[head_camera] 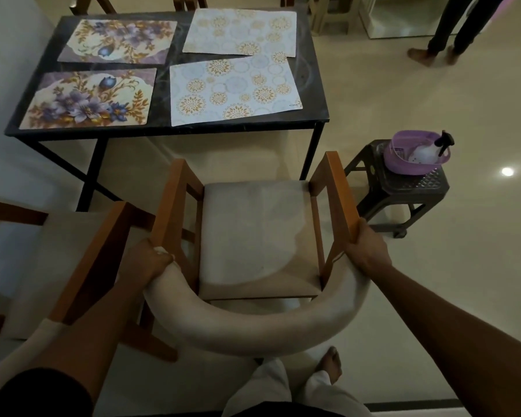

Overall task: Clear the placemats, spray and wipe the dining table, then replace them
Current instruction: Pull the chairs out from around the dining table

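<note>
the left hand grips the left end of the padded, curved backrest of a wooden chair, fingers curled round it. the right hand grips the right end where the backrest meets the armrest, fingers wrapped likewise. the chair stands clear of the dining table, its seat facing the table's near edge.

four placemats lie flat on the dark tabletop:
- far floral placemat, left side.
- near floral placemat, left side.
- far medallion placemat, right side.
- near medallion placemat, right side, slightly skewed, its far edge touching or overlapping the one behind.

a dark plastic stool stands right of the chair. it carries a purple basin holding a spray bottle. a second chair stands just beside the first, on its left.
</note>
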The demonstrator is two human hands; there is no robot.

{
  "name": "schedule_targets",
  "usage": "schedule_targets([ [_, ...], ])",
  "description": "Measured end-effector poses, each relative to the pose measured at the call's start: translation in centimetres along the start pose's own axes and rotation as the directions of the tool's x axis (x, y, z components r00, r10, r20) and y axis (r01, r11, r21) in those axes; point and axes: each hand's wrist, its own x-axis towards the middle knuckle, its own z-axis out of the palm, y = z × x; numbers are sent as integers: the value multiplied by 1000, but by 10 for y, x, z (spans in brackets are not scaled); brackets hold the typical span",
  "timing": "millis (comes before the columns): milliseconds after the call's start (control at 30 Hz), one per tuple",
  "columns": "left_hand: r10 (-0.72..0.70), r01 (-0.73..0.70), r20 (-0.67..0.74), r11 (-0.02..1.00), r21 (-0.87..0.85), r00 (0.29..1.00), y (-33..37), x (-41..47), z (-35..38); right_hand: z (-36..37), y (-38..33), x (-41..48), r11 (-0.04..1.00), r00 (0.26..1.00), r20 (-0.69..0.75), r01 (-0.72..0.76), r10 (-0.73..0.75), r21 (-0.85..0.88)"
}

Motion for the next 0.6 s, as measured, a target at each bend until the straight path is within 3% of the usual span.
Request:
schedule_targets([
  [600, 10, -10, -7, 1000, 30, 1000, -5, 7, -7, 9, -10, 4, 999, 998, 24, -53, 53, -1],
])
